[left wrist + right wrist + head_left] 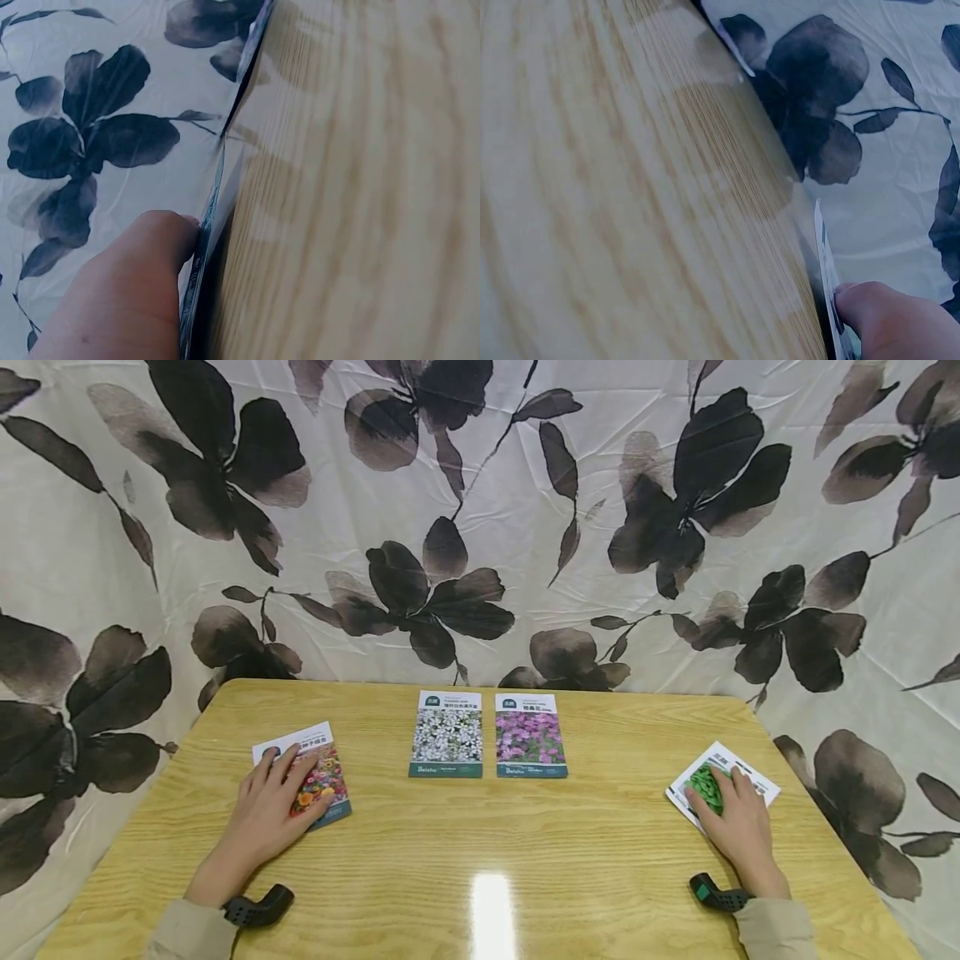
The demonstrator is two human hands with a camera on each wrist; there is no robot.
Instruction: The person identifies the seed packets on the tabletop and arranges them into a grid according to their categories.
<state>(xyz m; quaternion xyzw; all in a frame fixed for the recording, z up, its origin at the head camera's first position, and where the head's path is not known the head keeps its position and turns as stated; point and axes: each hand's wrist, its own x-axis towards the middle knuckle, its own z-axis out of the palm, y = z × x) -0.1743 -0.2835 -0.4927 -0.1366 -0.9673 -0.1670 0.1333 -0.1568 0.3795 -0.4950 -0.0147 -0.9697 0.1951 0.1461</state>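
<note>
Because both hands rest on seed packets, the inspection begins with those. The left hand (272, 802) lies on the mixed-flower packet (334, 772), fingers laid apart over the picture and the thumb by the lower right edge. This packet sits near the left edge of the table (420, 852), its top tipped toward the left. The right hand (741, 828) lies on the green-leaf packet (703, 787), fingers across the upper part and thumb to the left. That packet sits near the right edge of the table, its top turned toward the right. Neither hand appears to be gripping; the fingers are spread rather than closed. In both wrist views, the thumb touches the packet, which is seen nearly edge-on; how firmly it presses cannot be told.

The other 2 packets, the white-flower packet (446, 735) and the pink-flower packet (531, 737), lie face up near the middle of the far edge, side by side with a narrow gap, untouched. Their squared placing probably keeps both pictures readable from the person's side. The slant of the outer 2 likely follows the angle of each forearm, and a hand laid from above would stop a thin packet sliding. Behind the far edge hangs a flower-print cloth (525, 518). Each wrist bears 1 black strap (258, 907).
</note>
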